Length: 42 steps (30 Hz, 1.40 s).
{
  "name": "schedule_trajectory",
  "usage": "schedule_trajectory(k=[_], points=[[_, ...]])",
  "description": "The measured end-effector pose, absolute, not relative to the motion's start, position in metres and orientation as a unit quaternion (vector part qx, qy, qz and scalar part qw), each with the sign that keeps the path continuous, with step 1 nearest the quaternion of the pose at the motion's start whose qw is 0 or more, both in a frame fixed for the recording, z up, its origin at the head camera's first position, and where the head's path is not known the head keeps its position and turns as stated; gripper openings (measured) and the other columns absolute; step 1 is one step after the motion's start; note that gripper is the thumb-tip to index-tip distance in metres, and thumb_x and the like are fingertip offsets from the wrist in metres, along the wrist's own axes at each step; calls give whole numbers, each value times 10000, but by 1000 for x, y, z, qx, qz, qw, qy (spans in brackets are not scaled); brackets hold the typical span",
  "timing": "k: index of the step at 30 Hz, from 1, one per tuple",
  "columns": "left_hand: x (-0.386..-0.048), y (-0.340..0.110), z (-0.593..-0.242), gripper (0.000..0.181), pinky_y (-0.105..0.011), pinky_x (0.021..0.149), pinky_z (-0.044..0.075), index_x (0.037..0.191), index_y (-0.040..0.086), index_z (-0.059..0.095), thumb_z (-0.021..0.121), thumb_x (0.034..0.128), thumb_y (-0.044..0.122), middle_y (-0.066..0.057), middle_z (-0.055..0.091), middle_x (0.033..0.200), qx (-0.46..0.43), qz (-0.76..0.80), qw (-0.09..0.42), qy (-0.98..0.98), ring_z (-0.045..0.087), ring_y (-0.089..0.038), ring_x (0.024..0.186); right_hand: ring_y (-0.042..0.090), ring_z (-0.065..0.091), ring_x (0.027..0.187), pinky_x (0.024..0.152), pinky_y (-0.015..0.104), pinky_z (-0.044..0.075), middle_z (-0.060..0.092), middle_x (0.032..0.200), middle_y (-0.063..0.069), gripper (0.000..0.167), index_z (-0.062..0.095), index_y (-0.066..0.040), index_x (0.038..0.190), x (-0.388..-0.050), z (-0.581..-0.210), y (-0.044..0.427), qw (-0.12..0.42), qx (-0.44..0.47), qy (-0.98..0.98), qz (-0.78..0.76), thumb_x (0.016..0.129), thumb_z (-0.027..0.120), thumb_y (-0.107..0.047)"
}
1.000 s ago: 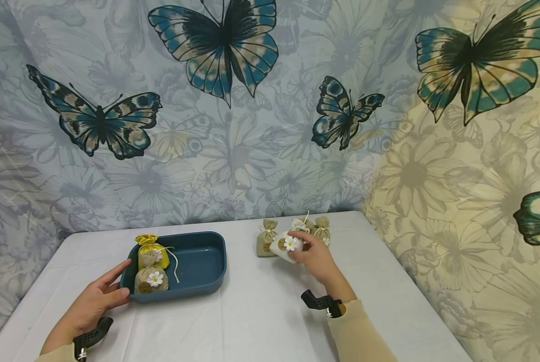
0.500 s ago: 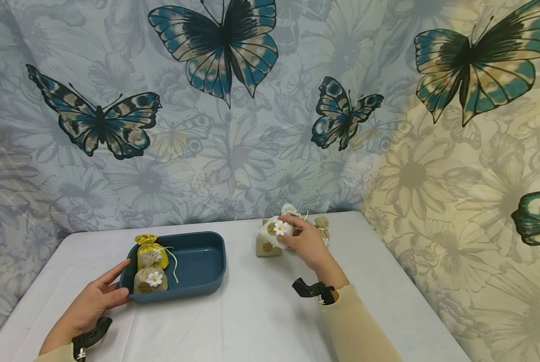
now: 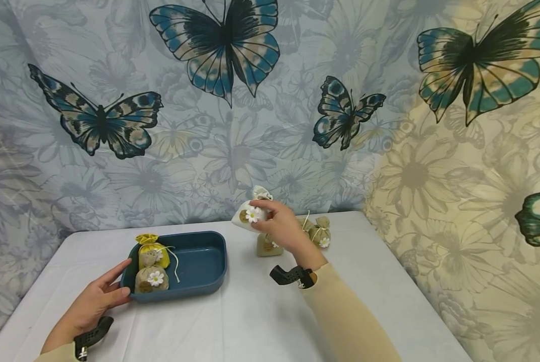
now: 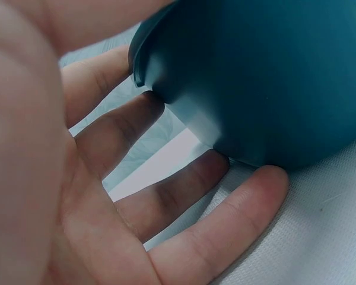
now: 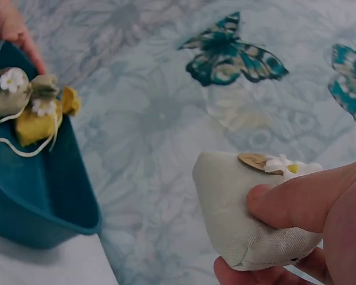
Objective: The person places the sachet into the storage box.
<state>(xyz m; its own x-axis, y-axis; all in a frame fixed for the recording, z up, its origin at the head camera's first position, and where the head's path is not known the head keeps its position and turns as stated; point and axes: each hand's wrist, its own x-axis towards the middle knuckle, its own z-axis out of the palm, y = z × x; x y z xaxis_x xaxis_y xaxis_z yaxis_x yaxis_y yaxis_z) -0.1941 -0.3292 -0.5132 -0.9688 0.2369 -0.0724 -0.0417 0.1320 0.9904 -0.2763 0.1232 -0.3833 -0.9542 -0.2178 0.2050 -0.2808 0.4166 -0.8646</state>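
A white drawstring sachet [image 3: 240,216] with a daisy and a brown tag is pinched between the thumb and fingers of my right hand [image 3: 281,229], in the air above the table's back edge. In the right wrist view the sachet [image 5: 222,202] shows its flat base. At the left end of a blue rectangular dish [image 3: 202,289], my left hand [image 3: 86,306] touches the outer wall with extended fingers [image 4: 249,202]. Inside that end lie a yellow sachet [image 3: 162,262] and a beige sachet [image 3: 142,279] with a daisy.
Several beige sachets stand at the back right: one [image 3: 265,247] partly behind my right hand, another [image 3: 321,235] further right beside one mostly hidden. A white cloth [image 3: 197,332] covers the table. Behind it hangs a butterfly-print fabric [image 3: 252,166].
My right hand has lifted the white sachet from among the beige ones and carried it up and to the left. The left hand and the dish stay put.
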Motion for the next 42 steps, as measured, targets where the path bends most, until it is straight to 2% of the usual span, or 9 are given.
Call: schedule_trajectory(k=[6,15,20,24,28,32,42], points=[[-195,-329,-512,786,-421,865,566,1602,47,99,608,1004,71,-273,-154,1594,67,657,107,743,-28,-650,1351,219,571,860,621,290,536,555,1144,59,480,696,-222,1290,-287,-378,93,12,205,-856,475,843,808,-88],[-196,-330,-513,797,-425,862,567,1599,37,90,615,1000,69,-274,-161,1591,63,656,109,744,-59,-662,1338,159,541,838,640,255,502,548,1092,-7,460,685,-263,1303,-302,-391,50,-12,266,-884,384,868,802,-166],[-197,-330,-510,800,-429,866,565,1603,50,99,623,1000,91,-268,-142,1599,58,652,108,748,6,-642,1358,143,546,824,644,249,488,575,1126,-30,475,671,-304,1317,-307,-401,23,-34,259,-898,353,874,803,-192],[-196,-330,-508,795,-431,863,566,1600,39,96,617,1001,80,-273,-143,1597,62,652,106,749,25,-638,1360,119,582,1022,753,259,511,570,1303,-43,475,668,-343,1314,-308,-410,4,-63,246,-907,337,877,802,-217],[-196,-328,-508,787,-433,865,566,1599,34,96,610,1004,73,-278,-144,1595,70,653,104,747,37,-632,1360,122,546,1173,876,262,491,586,1306,-50,460,675,-348,1298,-308,-420,-9,-64,250,-915,310,872,806,-232],[-196,-329,-509,789,-429,865,565,1601,44,95,610,1004,74,-274,-152,1594,69,654,107,745,10,-640,1355,115,561,1138,894,263,493,599,1230,-79,448,686,-358,1273,-309,-431,-19,-64,250,-918,300,866,812,-219],[-196,-328,-512,791,-427,861,567,1597,31,101,616,999,72,-278,-157,1590,65,655,110,745,-66,-672,1328,93,568,1113,924,227,474,602,1226,-67,419,688,-357,1281,-303,-451,-41,-73,243,-938,235,899,778,-208]])
